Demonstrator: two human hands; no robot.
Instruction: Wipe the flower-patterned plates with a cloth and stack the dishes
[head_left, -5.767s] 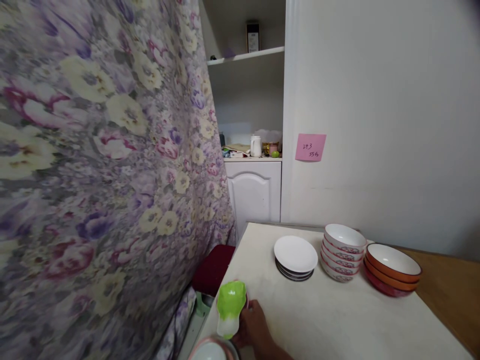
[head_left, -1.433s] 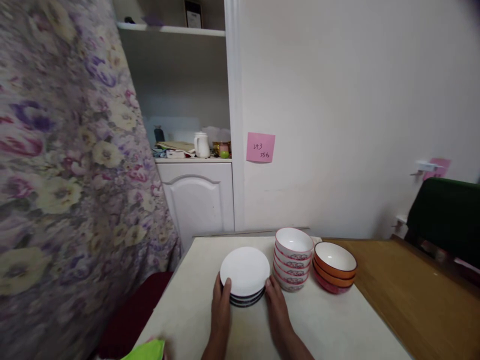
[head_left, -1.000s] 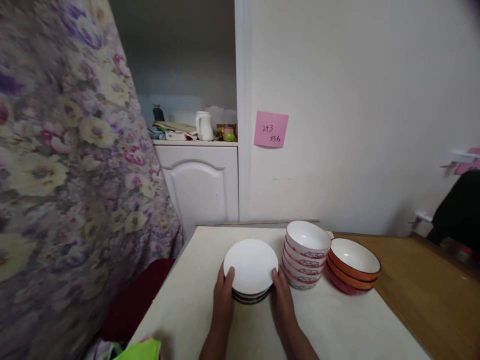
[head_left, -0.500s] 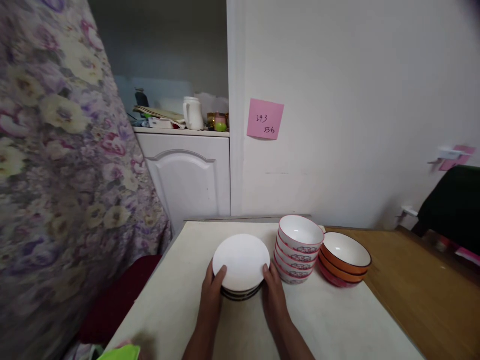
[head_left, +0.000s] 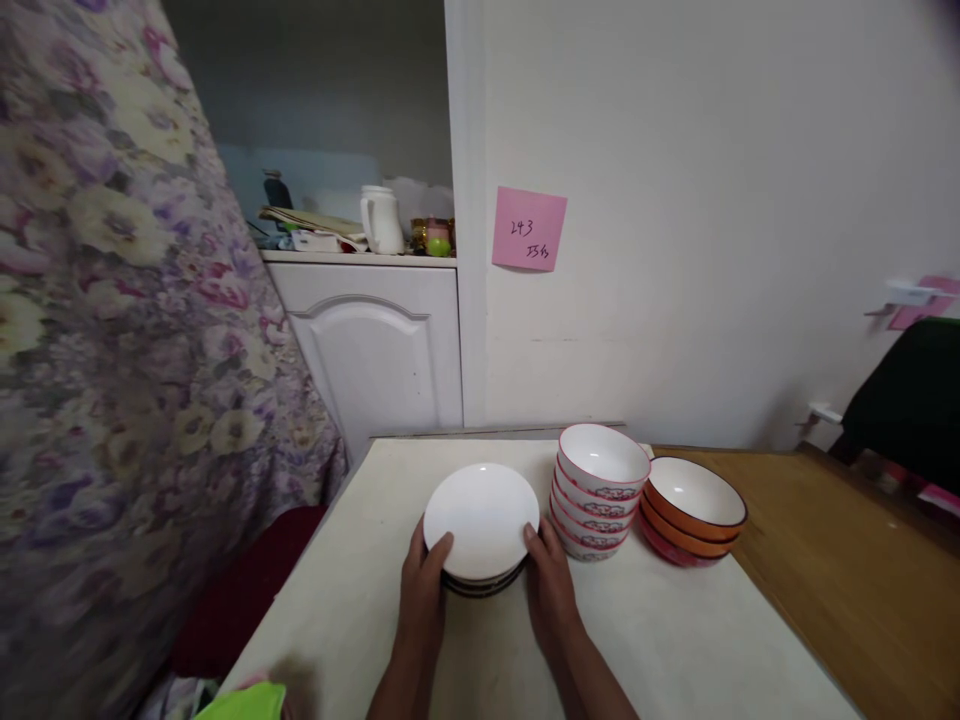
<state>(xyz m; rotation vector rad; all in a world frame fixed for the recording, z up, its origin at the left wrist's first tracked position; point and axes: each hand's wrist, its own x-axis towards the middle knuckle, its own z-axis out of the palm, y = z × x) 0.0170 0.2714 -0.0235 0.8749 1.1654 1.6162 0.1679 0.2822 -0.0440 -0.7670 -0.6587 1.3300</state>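
Note:
A stack of plates (head_left: 481, 520), white on top with dark rims below, sits on the pale table in front of me. My left hand (head_left: 421, 578) grips its left edge, thumb over the rim and fingers hidden under the side. On the opposite edge my right hand (head_left: 549, 575) holds the stack the same way. Right beside that hand stands a stack of white bowls (head_left: 600, 495) with red rims and a printed pattern. Farther right is a shorter stack of orange bowls (head_left: 694, 510), white inside, with a red one at the bottom.
The table (head_left: 337, 590) adjoins a brown wooden surface (head_left: 817, 540) on the right. A floral curtain (head_left: 150, 350) hangs at the left. Behind, a white pitcher (head_left: 382, 220) stands on a cabinet shelf. Something bright green (head_left: 244, 702) lies at the lower left corner.
The view has shifted slightly. Both hands keep their hold on the plates, and the plates and bowls stay in nearly the same places.

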